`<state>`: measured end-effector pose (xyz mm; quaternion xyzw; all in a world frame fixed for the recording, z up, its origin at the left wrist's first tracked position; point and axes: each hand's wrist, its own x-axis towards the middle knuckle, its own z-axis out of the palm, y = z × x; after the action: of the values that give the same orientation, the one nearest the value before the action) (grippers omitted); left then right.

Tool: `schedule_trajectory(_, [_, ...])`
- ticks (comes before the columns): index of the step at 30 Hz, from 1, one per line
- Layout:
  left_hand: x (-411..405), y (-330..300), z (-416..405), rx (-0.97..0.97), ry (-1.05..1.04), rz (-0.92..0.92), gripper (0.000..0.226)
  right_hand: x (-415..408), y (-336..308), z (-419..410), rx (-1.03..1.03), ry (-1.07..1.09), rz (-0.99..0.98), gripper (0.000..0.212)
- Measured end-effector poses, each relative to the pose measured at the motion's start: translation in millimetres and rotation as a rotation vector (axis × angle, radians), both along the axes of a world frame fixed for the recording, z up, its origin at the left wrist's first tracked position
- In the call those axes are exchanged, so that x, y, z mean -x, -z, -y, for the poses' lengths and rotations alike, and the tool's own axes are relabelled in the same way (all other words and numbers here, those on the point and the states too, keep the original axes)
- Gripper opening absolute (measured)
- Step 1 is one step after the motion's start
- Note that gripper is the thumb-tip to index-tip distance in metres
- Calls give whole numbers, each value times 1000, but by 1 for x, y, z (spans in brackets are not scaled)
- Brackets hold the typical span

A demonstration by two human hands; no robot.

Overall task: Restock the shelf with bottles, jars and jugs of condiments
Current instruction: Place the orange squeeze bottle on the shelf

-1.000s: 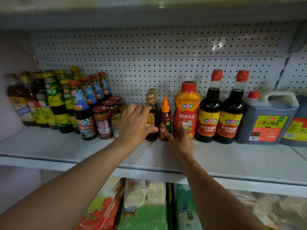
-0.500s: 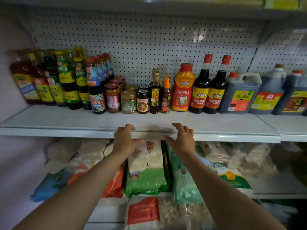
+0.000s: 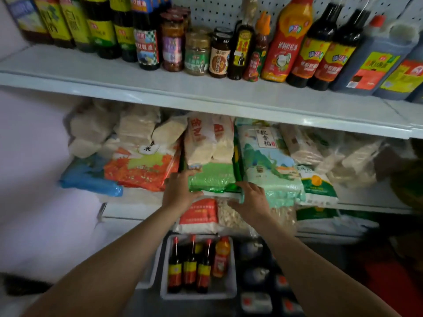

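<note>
both hands empty, fingers loose: left hand (image 3: 180, 191), right hand (image 3: 251, 200) in front of rice bags. white bin (image 3: 231, 291) straight below holds upright bottles (image 3: 190, 264), nearer left hand. condiment shelf (image 3: 206, 92) above.

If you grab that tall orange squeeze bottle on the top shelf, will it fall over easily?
Probably a bit tippy: the orange squeeze bottle stands tall on a narrow base. It looks like plastic, so likely squashy rather than breakable. It seems full, so fairly heavy, and neighbouring bottles crowd it closely.
</note>
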<state>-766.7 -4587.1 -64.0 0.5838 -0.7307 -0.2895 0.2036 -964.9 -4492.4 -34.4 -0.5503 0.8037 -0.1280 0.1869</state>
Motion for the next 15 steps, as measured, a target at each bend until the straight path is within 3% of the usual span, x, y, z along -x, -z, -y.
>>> schedule_trajectory(6, [-1, 67, -26, -110, -29, 83, 67, 10, 70, -16, -135, -1, 48, 62])
schedule_trajectory(15, [-12, 238, -74, -386, -80, 156, 66, 34, 246, -47, -382, 70, 185, 58])
